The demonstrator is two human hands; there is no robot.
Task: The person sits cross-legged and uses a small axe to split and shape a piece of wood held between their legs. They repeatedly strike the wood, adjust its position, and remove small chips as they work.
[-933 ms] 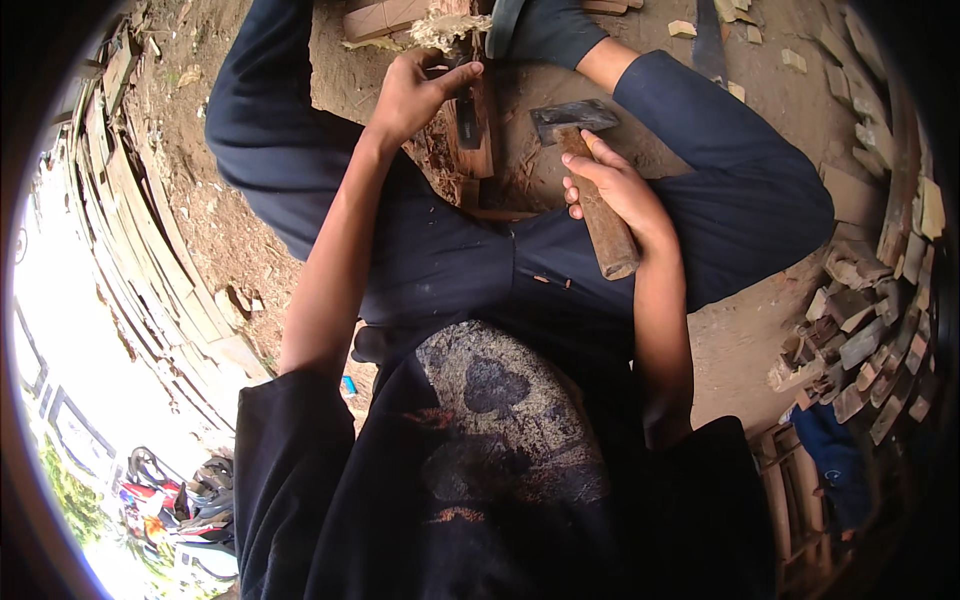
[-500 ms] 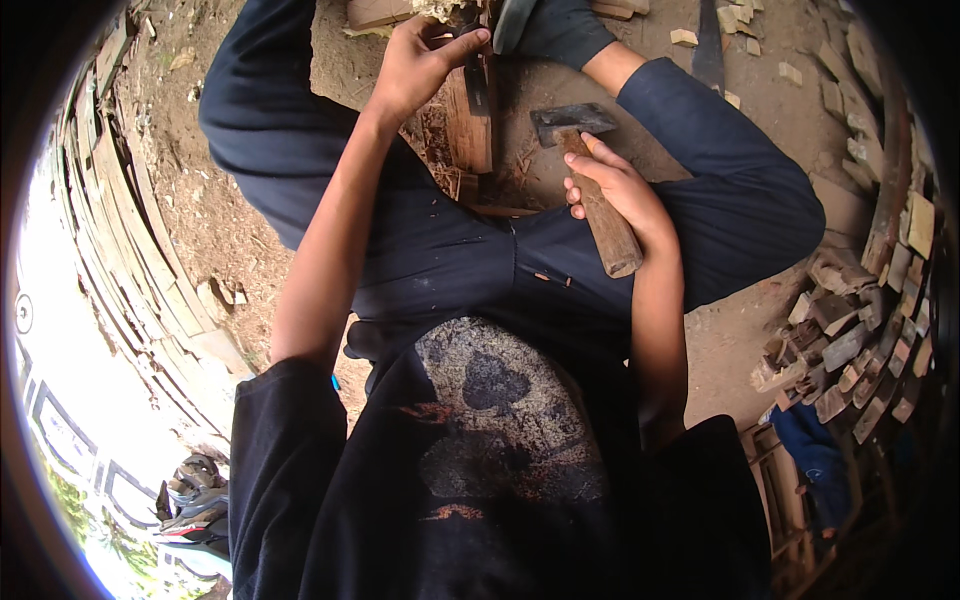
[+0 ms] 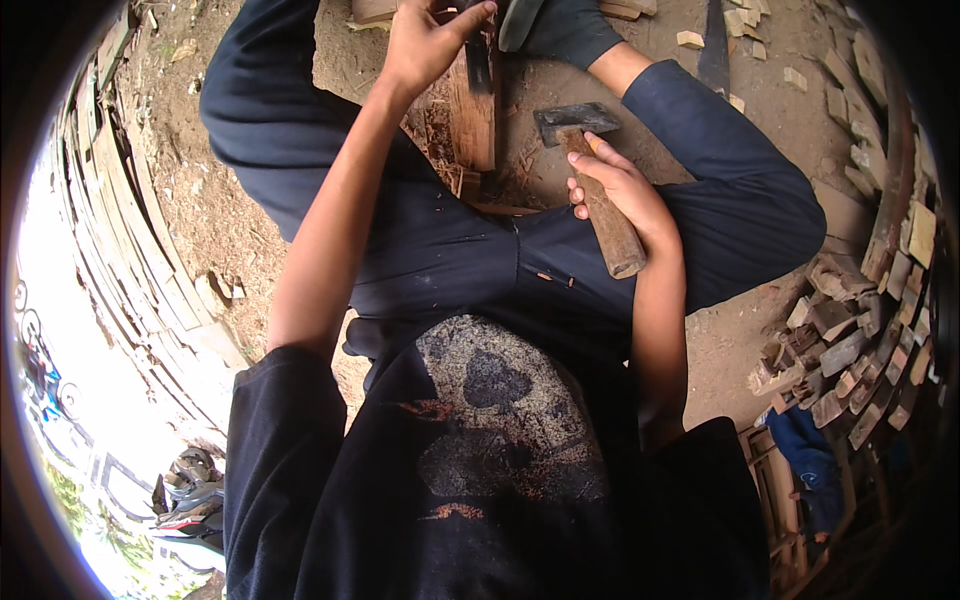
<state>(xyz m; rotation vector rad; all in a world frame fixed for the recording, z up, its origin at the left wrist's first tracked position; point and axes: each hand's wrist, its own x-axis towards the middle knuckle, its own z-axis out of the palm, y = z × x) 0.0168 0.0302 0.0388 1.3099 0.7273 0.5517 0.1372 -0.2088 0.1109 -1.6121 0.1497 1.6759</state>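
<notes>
My left hand (image 3: 425, 45) is at the top edge, thumb and fingers closed round a narrow dark tool (image 3: 478, 70) that lies along an upright-looking wood block (image 3: 472, 135); the tool's upper part is hidden. My right hand (image 3: 625, 200) grips the thick wooden handle (image 3: 618, 250) of a hammer, its dark metal head (image 3: 555, 120) lying over the dirt between my bent legs. Wood shavings (image 3: 430, 135) surround the block's left side, and my dark sandal (image 3: 518, 22) is just right of my left hand.
Long boards (image 3: 150, 250) line the left side. Stacked offcuts (image 3: 840, 355) fill the right, and small blocks (image 3: 690, 40) lie on the dirt (image 3: 720, 345) near a long dark blade-like strip (image 3: 713, 65). A person in blue clothing (image 3: 805, 450) is at lower right, motorbikes (image 3: 195, 510) at lower left.
My left hand has moved up and slightly right with the dark tool, partly out of view; the pale fibrous clump that was above it no longer shows. My right hand and hammer have barely moved.
</notes>
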